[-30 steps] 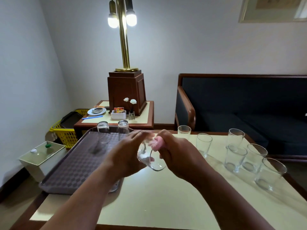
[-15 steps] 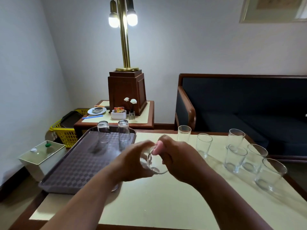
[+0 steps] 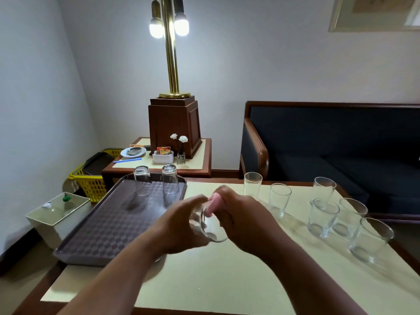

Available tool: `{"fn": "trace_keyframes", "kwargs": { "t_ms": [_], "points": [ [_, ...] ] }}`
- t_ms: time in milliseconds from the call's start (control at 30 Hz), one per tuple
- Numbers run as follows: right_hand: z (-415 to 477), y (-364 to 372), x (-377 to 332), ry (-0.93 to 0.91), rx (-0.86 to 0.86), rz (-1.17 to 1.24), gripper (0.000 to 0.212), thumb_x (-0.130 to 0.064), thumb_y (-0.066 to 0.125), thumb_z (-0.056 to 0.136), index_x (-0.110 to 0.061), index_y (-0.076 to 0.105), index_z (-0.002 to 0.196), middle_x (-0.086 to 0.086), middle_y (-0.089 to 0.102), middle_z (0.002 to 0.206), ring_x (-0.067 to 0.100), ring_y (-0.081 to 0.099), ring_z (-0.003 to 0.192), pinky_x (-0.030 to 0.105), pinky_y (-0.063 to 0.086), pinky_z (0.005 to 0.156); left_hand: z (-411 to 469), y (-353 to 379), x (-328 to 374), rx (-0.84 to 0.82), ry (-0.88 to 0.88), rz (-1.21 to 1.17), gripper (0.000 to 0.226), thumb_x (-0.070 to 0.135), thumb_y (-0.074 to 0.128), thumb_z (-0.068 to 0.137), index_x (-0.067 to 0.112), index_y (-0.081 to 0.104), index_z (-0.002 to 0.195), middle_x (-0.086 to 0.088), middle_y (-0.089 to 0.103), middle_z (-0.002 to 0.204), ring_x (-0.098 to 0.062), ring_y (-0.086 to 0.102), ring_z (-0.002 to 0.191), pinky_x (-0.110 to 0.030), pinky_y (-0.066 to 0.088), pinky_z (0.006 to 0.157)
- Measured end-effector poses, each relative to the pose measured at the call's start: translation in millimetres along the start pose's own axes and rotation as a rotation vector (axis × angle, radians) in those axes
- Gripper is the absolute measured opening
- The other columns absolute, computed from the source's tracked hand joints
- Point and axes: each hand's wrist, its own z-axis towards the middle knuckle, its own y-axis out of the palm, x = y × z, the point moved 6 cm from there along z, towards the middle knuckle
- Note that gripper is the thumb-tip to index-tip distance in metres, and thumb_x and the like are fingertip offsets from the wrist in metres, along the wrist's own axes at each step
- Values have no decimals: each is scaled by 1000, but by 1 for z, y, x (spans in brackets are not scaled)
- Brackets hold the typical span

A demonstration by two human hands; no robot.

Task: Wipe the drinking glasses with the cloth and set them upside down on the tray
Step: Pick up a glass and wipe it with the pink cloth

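Step in hand, by the look of it: wiping the inside of the clear round drinking glass [image 3: 211, 230]. Gripping that glass with the left hand [image 3: 179, 226], fingers curled round it, tipped on its side in the air above the pale yellow table top [image 3: 227, 280], just beside the brown patterned tray [image 3: 102, 233]. Pinching the small pink cloth [image 3: 214, 200] with the right hand [image 3: 241, 221], fingers bent round it, right at the mouth of the glass. For doing it well, likely: holding the glass firmly but not squeezing hard, pushing the cloth down to the bottom, turning the glass slowly so as to be rubbing every side, then flipping it mouth down and placing it near the two upside-down clear glasses [image 3: 142, 181] on the tray, not bumping them. Standing upright on the table, off to the right: six more clear glasses [image 3: 280, 200].
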Motion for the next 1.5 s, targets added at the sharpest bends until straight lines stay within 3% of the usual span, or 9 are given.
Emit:
{"fn": "trace_keyframes", "kwargs": {
  "t_ms": [167, 267, 400, 633, 833, 1033, 1233, 1400, 1500],
  "points": [
    [-2, 28, 8, 532, 315, 798, 22, -25, 47, 104, -42, 56, 93, -6, 67, 99, 5, 59, 72, 14, 43, 54, -4, -24, 30, 702, -3, 191, 56, 31, 88, 70, 19, 57, 115, 10, 55, 102, -5, 55, 82, -14, 48, 67],
    [1, 12, 4, 401, 218, 676, 14, -29, 48, 103, -40, 52, 95, -11, 66, 90, 1, 64, 68, 13, 48, 54, 0, -30, 26, 583, 74, 134, 62, 30, 90, 66, 25, 54, 116, 5, 60, 108, -4, 57, 86, -17, 51, 70],
    [5, -2, -3, -9, -10, 23, 13, -30, 46, 102, -43, 44, 101, -16, 63, 84, 9, 68, 75, 25, 56, 63, 4, -20, 7, 70, 117, 46, 78, 43, 89, 59, 24, 54, 126, 10, 62, 111, -3, 63, 93, -25, 56, 79],
    [0, 26, 11, 581, 267, 860, 14, -24, 51, 102, -37, 55, 103, -2, 68, 103, 7, 62, 73, 11, 45, 51, -2, -19, 29, 702, -20, 218, 59, 26, 90, 66, 13, 60, 116, -1, 63, 107, -5, 54, 89, 0, 37, 70],
    [7, -4, 10, 100, 48, 87, 13, -37, 44, 103, -46, 40, 94, -15, 63, 80, 6, 66, 72, 21, 52, 59, 9, -15, 16, 183, 88, 158, 62, 44, 89, 62, 28, 58, 113, 18, 59, 99, 2, 56, 80, -7, 40, 70],
    [-4, 27, 12, 655, 222, 1020, 13, -26, 48, 103, -35, 57, 108, -8, 57, 82, 2, 49, 62, 12, 39, 44, 2, -16, 39, 725, -29, 257, 56, 22, 88, 69, 12, 58, 115, -4, 64, 106, -7, 53, 86, -7, 36, 69],
    [0, -5, 16, 112, 58, 67, 7, -34, 47, 102, -40, 45, 103, -13, 65, 83, 8, 65, 74, 26, 54, 62, 14, -12, 21, 182, 159, 111, 59, 34, 92, 61, 20, 62, 110, 16, 56, 99, 3, 54, 81, -3, 39, 70],
    [-10, 26, 18, 684, 322, 1005, 13, -29, 47, 104, -33, 59, 104, -9, 55, 72, 6, 49, 60, 20, 41, 49, 4, -14, 41, 672, -42, 212, 50, 19, 84, 70, 16, 60, 113, 6, 57, 103, -4, 52, 82, 0, 34, 64],
    [-8, 12, 16, 540, 283, 835, 12, -27, 49, 103, -33, 58, 107, -6, 62, 83, 3, 55, 58, 14, 41, 49, 11, -21, 40, 613, 64, 171, 57, 22, 87, 68, 20, 55, 115, 4, 59, 109, -4, 54, 84, -2, 39, 66]
  ]
}}
